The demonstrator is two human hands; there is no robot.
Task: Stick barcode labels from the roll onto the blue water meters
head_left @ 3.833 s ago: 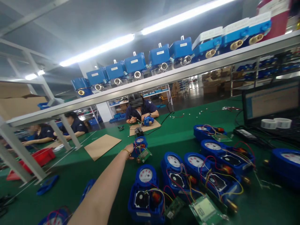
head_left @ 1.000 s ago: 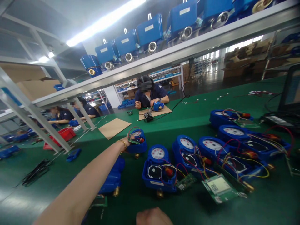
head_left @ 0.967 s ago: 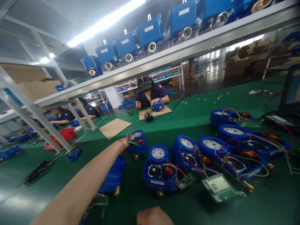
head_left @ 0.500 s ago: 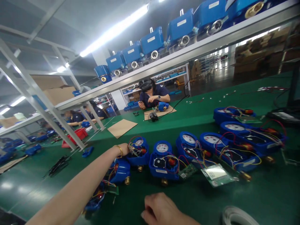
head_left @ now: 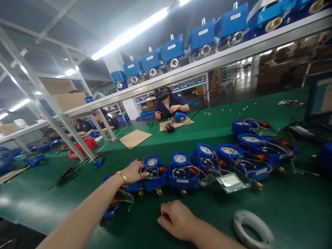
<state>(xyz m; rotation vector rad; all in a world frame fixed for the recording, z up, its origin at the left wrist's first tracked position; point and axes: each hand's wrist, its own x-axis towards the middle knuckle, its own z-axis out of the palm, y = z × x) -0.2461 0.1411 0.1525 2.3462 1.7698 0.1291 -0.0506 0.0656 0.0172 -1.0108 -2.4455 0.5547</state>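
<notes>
My left hand, with a gold bracelet at the wrist, grips the left side of an open blue water meter. Its thumb reaches in by the wires, and some fingers are hidden behind the housing. This meter has a round white dial, coloured wires and a brass fitting in front. Just to its right stands a similar open meter. Partly under my left forearm lie more blue meter parts with wires and a green board. My right hand rests on the green table, fingers curled, nothing visible in it.
More open meters run to the right, with a circuit board in front. A tape roll lies near right. Above, a shelf carries blue meters. A co-worker sits opposite. Cardboard and black cables lie left.
My left hand has moved from the upper left of the meter down to its side. The meter stands straighter, closer to its neighbour. The view has shifted, showing more of the tape roll.
</notes>
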